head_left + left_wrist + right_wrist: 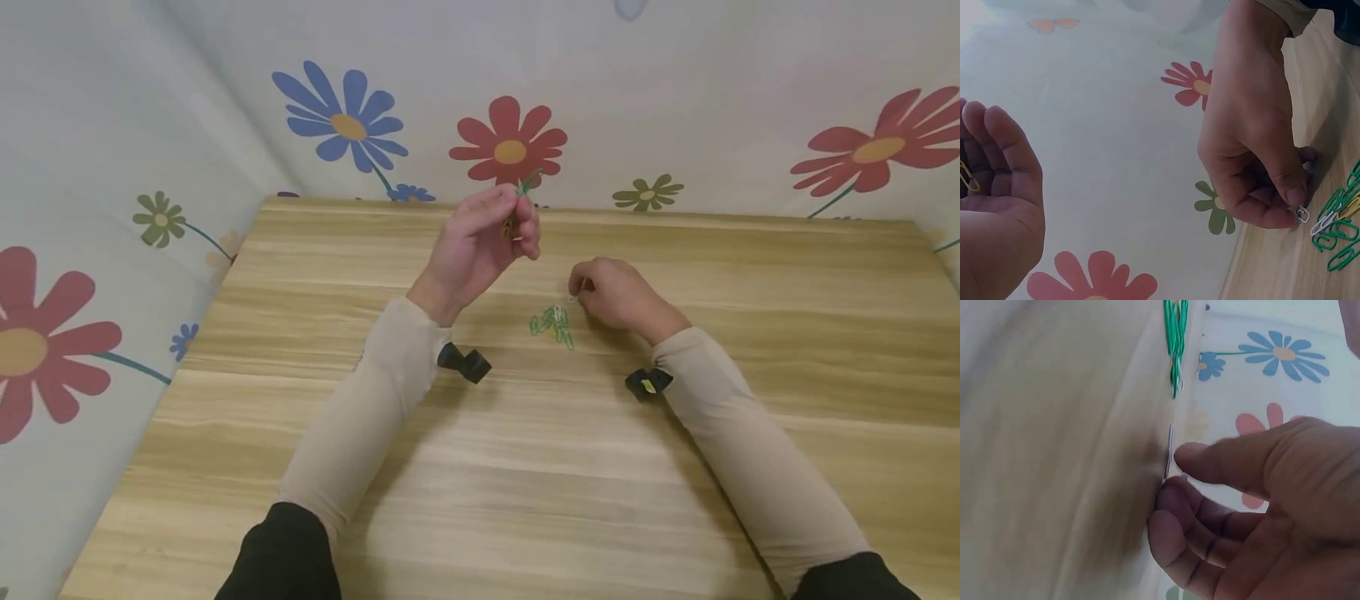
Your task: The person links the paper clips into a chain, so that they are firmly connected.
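Raised over the far part of the table, my left hand [474,237] pinches green paper clips [531,181] between thumb and forefinger. A yellow paper clip [969,179] lies against its curled fingers in the left wrist view. Lower and to the right, my right hand [618,293] is down at the tabletop, its thumb and forefinger on a white paper clip [1302,214]. Just left of that hand is a loose pile of paper clips [567,339], mostly green, with white and yellow ones among them.
The wood-grain table [562,467] runs back to a pale cloth [720,142] printed with large flowers, which also hangs along the left side. A small black wrist camera [474,367] sticks out from the left sleeve, another [643,383] from the right.
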`<state>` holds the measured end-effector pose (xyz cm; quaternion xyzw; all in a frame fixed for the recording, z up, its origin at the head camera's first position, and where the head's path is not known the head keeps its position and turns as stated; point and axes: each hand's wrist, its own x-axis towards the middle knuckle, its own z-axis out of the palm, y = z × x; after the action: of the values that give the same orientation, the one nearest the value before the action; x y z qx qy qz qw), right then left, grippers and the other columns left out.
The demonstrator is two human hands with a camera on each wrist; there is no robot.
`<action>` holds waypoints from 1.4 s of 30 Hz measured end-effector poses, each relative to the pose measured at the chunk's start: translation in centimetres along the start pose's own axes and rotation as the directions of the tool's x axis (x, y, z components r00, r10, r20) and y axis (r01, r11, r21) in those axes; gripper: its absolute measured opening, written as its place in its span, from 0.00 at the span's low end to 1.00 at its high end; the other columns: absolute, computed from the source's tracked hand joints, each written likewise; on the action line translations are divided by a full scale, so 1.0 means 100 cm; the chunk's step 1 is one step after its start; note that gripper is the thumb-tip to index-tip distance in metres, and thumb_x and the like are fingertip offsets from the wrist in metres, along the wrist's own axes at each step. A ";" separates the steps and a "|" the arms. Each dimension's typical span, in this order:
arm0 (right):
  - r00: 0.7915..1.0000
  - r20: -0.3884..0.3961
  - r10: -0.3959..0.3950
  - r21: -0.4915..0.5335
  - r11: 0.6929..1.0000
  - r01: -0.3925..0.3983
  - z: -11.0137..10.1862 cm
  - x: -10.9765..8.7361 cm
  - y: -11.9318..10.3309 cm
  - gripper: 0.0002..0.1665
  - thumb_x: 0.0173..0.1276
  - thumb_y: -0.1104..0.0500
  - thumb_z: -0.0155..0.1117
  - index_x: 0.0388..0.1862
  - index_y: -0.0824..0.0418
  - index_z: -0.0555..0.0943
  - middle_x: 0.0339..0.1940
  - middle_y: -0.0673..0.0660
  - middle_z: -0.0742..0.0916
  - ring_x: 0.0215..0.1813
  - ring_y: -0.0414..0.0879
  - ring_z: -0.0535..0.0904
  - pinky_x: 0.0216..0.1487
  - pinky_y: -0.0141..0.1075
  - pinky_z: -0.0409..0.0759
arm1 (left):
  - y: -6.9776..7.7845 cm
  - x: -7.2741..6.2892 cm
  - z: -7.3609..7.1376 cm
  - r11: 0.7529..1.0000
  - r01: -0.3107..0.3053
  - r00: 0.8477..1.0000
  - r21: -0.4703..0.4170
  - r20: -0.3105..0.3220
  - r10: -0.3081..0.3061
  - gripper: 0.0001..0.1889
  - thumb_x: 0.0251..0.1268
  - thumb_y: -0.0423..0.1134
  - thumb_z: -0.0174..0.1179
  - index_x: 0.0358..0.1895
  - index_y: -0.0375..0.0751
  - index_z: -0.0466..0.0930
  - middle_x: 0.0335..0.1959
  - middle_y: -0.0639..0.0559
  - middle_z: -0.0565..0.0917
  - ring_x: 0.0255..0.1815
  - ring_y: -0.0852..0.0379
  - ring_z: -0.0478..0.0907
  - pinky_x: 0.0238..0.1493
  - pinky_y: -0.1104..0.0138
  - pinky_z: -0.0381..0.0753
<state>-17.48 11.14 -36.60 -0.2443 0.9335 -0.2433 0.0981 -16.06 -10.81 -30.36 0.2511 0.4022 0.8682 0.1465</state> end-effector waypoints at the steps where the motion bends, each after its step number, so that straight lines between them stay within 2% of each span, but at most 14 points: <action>1: 1.000 0.005 0.007 0.001 1.000 -0.007 0.000 0.000 0.002 0.09 0.66 0.71 0.58 0.42 0.66 0.83 0.37 0.63 0.84 0.42 0.57 0.78 0.48 0.50 0.76 | -0.001 0.000 0.000 1.000 0.002 1.000 0.003 0.001 -0.002 0.16 0.75 0.32 0.43 0.30 0.40 0.80 0.27 0.49 0.78 0.30 0.54 0.75 0.38 0.64 0.78; 4: 1.000 0.019 0.004 -0.001 1.000 -0.004 -0.001 -0.002 0.006 0.07 0.66 0.70 0.60 0.42 0.65 0.82 0.36 0.62 0.84 0.40 0.57 0.77 0.46 0.50 0.75 | -0.002 0.000 0.000 1.000 0.006 1.000 0.014 0.003 -0.006 0.16 0.75 0.33 0.43 0.30 0.40 0.80 0.26 0.49 0.77 0.30 0.54 0.75 0.38 0.64 0.79; 7: 0.999 0.042 0.002 -0.035 0.999 -0.001 -0.002 -0.002 0.006 0.01 0.68 0.67 0.63 0.37 0.64 0.81 0.32 0.59 0.83 0.38 0.55 0.77 0.44 0.49 0.75 | -0.002 0.001 0.000 0.999 0.009 1.000 0.036 0.008 -0.009 0.16 0.75 0.33 0.43 0.30 0.40 0.80 0.26 0.49 0.77 0.30 0.54 0.74 0.38 0.64 0.78; 12: 0.994 0.103 0.040 -0.084 0.996 -0.031 -0.005 -0.003 0.003 0.06 0.67 0.65 0.61 0.29 0.62 0.77 0.26 0.55 0.80 0.33 0.52 0.75 0.38 0.45 0.73 | -0.003 0.002 0.001 0.999 0.018 1.000 0.049 0.018 -0.019 0.17 0.75 0.33 0.43 0.30 0.40 0.81 0.26 0.49 0.77 0.30 0.54 0.74 0.37 0.63 0.77; 18: 0.978 0.183 0.098 -0.067 0.994 -0.088 -0.006 -0.006 0.004 0.01 0.57 0.65 0.59 0.28 0.62 0.77 0.26 0.55 0.80 0.31 0.50 0.75 0.35 0.41 0.72 | -0.003 0.001 0.002 0.999 0.020 0.999 0.034 0.025 -0.021 0.17 0.75 0.32 0.43 0.30 0.40 0.81 0.25 0.49 0.78 0.30 0.55 0.74 0.37 0.64 0.77; 29: 0.966 0.236 0.104 -0.044 0.994 -0.097 -0.004 -0.004 0.010 0.03 0.56 0.62 0.62 0.28 0.61 0.77 0.27 0.55 0.81 0.29 0.48 0.75 0.32 0.38 0.73 | -0.004 -0.001 0.003 1.000 0.016 0.999 0.024 0.044 -0.017 0.16 0.74 0.32 0.45 0.30 0.40 0.82 0.26 0.50 0.79 0.29 0.55 0.75 0.37 0.64 0.78; 36: 0.976 0.204 0.077 -0.057 0.996 -0.067 -0.006 -0.007 0.008 0.02 0.57 0.64 0.61 0.27 0.61 0.76 0.25 0.54 0.79 0.28 0.48 0.74 0.32 0.39 0.71 | -0.003 -0.001 0.002 0.999 0.012 0.999 0.036 0.035 -0.013 0.17 0.75 0.33 0.44 0.30 0.41 0.81 0.25 0.50 0.79 0.29 0.55 0.75 0.37 0.64 0.78; 42: 0.989 0.118 0.087 -0.132 0.989 -0.071 -0.012 -0.010 0.009 0.08 0.66 0.64 0.59 0.26 0.61 0.75 0.23 0.55 0.78 0.29 0.50 0.73 0.34 0.42 0.71 | 0.001 -0.002 0.001 0.999 0.012 1.000 0.038 0.027 -0.013 0.17 0.76 0.33 0.43 0.30 0.41 0.81 0.25 0.50 0.79 0.29 0.55 0.75 0.37 0.64 0.79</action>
<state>-17.37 12.81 -35.91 -0.2275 0.9483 -0.1635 0.1494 -15.82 -10.87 -30.27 0.2631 0.4182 0.8559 0.1528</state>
